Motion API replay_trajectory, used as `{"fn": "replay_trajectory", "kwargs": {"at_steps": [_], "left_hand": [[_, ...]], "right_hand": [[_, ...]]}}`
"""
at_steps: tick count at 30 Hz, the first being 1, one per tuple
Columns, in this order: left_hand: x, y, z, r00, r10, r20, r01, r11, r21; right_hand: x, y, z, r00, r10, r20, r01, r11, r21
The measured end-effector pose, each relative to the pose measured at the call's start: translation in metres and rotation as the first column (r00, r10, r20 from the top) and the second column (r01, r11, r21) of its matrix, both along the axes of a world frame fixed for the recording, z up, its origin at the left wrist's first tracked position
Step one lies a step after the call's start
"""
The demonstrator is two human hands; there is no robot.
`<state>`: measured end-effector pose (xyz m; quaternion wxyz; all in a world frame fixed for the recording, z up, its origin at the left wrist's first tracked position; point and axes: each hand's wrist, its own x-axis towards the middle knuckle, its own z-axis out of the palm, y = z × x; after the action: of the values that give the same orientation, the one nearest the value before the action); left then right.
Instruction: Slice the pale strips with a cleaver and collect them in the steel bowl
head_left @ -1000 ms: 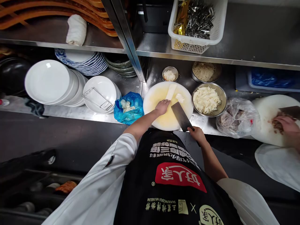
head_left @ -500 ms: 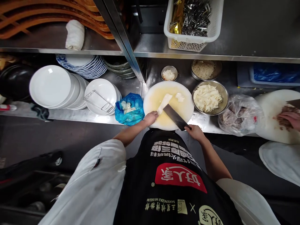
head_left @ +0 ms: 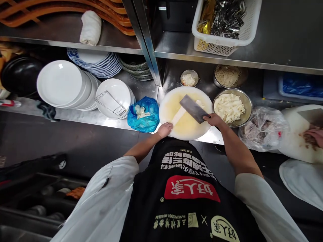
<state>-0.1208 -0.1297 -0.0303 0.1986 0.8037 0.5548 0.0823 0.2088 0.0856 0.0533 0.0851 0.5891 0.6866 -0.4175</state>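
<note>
On the round white cutting board (head_left: 185, 135) lies a long pale strip of food (head_left: 178, 116); I cannot tell its exact kind. My left hand (head_left: 165, 129) is closed on the strip's near end at the board's left front edge. With my right hand (head_left: 214, 120) I grip a cleaver (head_left: 193, 108) by its handle. Its broad blade covers the strip's far end, and a small pale piece (head_left: 201, 103) shows partly behind it. Right of the board, a steel bowl (head_left: 248, 116) holds pale shavings (head_left: 229, 107). A blue plastic bag (head_left: 148, 122) with pale scraps sits left.
Stacked white plates (head_left: 60, 84) and a wire rack (head_left: 111, 102) stand left. Behind are a small bowl of chopped bits (head_left: 188, 79) and a bowl of shreds (head_left: 228, 75). A clear bag (head_left: 263, 129) sits right, beside a co-worker's hand (head_left: 317, 135) on another board. A steel shelf (head_left: 176, 55) overhangs.
The cleaver has moved away from me and rightward, from beside the strip to over its far end. My left hand has slid slightly nearer to me. The view has shifted.
</note>
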Motion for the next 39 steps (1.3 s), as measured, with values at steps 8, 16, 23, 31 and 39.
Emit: {"fn": "replay_trajectory", "kwargs": {"at_steps": [8,16,23,31,39], "left_hand": [[-0.001,0.002,-0.001,1.000,0.007,0.026,-0.007,1.000,-0.001],[-0.008,0.006,-0.002,0.997,0.038,0.061,-0.037,0.999,-0.021],[-0.011,0.013,0.006,0.999,-0.008,0.052,0.011,0.998,-0.061],[-0.013,0.027,0.047,0.965,0.146,0.217,-0.133,0.989,-0.070],[-0.017,0.123,0.147,0.763,0.430,0.483,-0.422,0.897,-0.132]], "right_hand": [[0.007,0.019,0.001,0.979,-0.007,0.203,-0.048,0.962,0.269],[0.001,-0.033,-0.001,0.984,0.125,0.129,-0.150,0.966,0.209],[0.001,-0.027,-0.012,0.991,-0.125,0.055,0.119,0.988,0.097],[-0.014,-0.028,0.003,0.961,-0.142,0.236,0.066,0.950,0.304],[-0.004,-0.100,0.018,0.970,-0.235,0.063,0.229,0.968,0.100]]}}
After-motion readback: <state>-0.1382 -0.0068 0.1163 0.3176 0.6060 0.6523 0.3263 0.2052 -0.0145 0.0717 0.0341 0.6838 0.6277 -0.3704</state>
